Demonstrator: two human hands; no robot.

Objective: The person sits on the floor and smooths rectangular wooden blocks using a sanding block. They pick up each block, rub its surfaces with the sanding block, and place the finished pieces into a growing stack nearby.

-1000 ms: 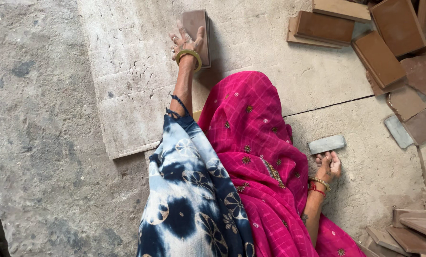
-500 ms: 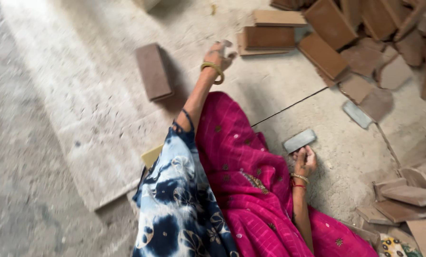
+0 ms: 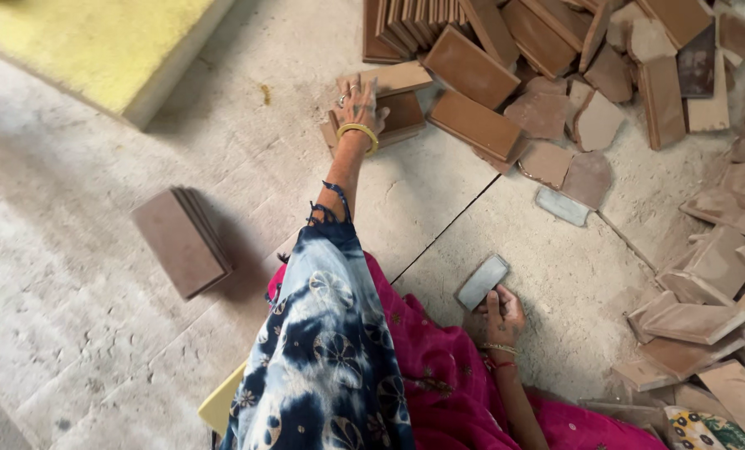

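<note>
Head view: a small stack of brown tiles (image 3: 181,242) lies on the concrete floor (image 3: 72,333), long axis running toward lower right. The left hand (image 3: 357,104) presses flat, fingers spread, on two stacked tiles (image 3: 393,108). The right hand (image 3: 502,312) touches one grey block (image 3: 481,282) angled upper right, grip loose.

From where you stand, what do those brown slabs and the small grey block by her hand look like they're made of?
The brown slabs look like fired clay tiles: matte, dusty, some with chipped or broken edges. The grey block, touched by the right hand, could be stone or cement with a smoother pale face; hard to say. The floor looks like rough concrete.
</note>
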